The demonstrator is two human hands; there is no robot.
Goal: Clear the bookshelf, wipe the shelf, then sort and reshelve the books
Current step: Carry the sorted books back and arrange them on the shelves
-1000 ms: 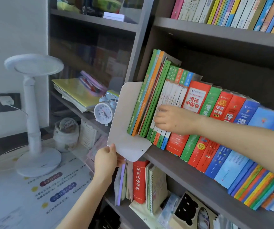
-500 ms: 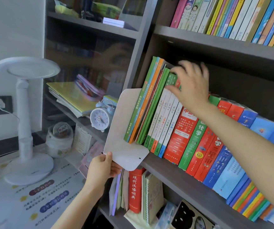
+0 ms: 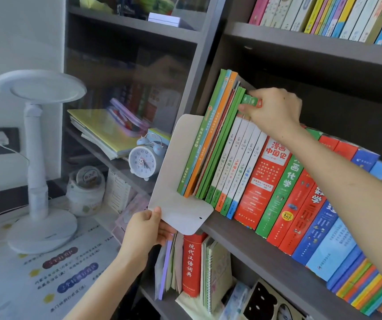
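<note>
Curling down from its earlier spread reach, the right hand [image 3: 273, 112] is pinching book tops; nearest the camera, the left hand [image 3: 144, 229] is gripping the rounded foot of the white bookend [image 3: 171, 172], a smooth, stiff bent sheet jutting over the shelf [image 3: 238, 241] edge. Farther in, that right hand is clamping the top corners of thin white-spined books [image 3: 238, 162], leaning beside green books [image 3: 202, 132] on that shelf. Slim and glossy, they are probably handling light, floppy and slippery, so taking several together at the spine tops seems wisest.
</note>
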